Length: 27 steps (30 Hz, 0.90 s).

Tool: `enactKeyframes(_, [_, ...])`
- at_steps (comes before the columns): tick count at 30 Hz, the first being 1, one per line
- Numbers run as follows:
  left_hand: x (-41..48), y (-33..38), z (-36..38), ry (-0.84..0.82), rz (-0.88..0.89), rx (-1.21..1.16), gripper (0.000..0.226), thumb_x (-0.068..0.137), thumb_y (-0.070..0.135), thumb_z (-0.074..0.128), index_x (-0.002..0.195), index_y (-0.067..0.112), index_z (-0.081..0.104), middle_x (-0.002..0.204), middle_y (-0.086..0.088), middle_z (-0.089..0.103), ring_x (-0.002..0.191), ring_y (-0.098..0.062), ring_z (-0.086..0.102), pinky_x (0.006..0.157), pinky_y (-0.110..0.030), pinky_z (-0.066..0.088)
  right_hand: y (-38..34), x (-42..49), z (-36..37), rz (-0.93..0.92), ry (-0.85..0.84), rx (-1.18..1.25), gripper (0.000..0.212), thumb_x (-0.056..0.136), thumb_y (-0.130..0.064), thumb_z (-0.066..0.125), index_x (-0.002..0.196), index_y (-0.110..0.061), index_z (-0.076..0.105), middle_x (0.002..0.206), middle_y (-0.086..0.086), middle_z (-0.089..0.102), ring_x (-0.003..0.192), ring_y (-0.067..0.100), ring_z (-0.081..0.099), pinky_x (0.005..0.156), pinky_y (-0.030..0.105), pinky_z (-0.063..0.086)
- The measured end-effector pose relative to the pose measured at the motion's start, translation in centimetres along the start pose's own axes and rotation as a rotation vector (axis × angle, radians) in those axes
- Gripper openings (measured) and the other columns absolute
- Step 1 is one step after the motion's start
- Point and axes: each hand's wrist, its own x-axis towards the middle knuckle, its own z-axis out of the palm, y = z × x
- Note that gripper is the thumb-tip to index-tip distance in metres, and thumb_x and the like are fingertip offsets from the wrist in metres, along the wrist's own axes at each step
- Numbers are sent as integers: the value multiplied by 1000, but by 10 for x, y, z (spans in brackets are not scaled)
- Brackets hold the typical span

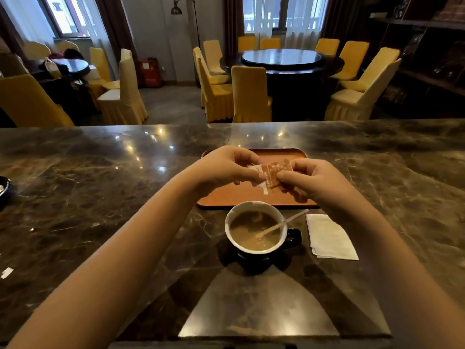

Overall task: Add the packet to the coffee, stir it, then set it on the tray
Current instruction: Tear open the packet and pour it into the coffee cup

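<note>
A small orange-brown packet (275,173) with a white end is pinched between both hands above the orange tray (234,197). My left hand (226,167) grips its left side and my right hand (309,180) grips its right side. Nearer to me, on the marble counter, stands a dark cup (256,230) with a white inside, filled with milky coffee. A thin stir stick (281,224) leans in the cup, its handle over the right rim. The cup's handle points right.
A folded white napkin (329,238) lies right of the cup. A dark dish (3,188) sits at the counter's left edge, and small white scraps (7,272) lie near the left front. Yellow-covered chairs and round tables stand beyond the counter.
</note>
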Motion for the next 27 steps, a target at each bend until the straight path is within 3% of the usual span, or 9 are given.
enactKeyframes(8, [23,-23,-1,55,-12,-86,15,77,15,69,92,15,68,87,-4,70,74,-10,59,62,-22,45,11,43,-15,-22,-132,-128,15,82,-24,62,89,-12,68,79,11,71,64,16,58,53,19,44])
enactKeyframes(13, [23,-47,8,64,-63,-100,20,75,14,70,95,11,67,83,-2,69,73,-12,58,63,-22,45,37,55,-10,14,-264,-97,15,82,-20,61,85,-8,69,67,0,69,58,10,57,51,15,45])
enactKeyframes(17, [17,-57,14,52,-80,-91,21,73,16,72,94,12,67,80,-1,70,69,-8,60,62,-17,49,54,55,-6,65,-354,-41,17,79,-24,63,87,-10,69,75,1,72,62,8,61,53,14,47])
enactKeyframes(21, [11,-60,19,69,-41,-95,24,71,14,73,94,11,66,79,0,71,73,-10,67,72,-18,54,59,51,-4,58,-368,4,26,70,-34,66,86,-14,70,79,3,73,64,10,61,55,14,48])
enactKeyframes(27, [1,-67,25,199,27,-150,21,69,14,75,89,17,68,79,-2,72,75,-14,69,66,-16,53,55,47,1,-8,-334,-34,19,69,-33,65,79,-18,70,73,-1,74,60,8,61,54,12,48])
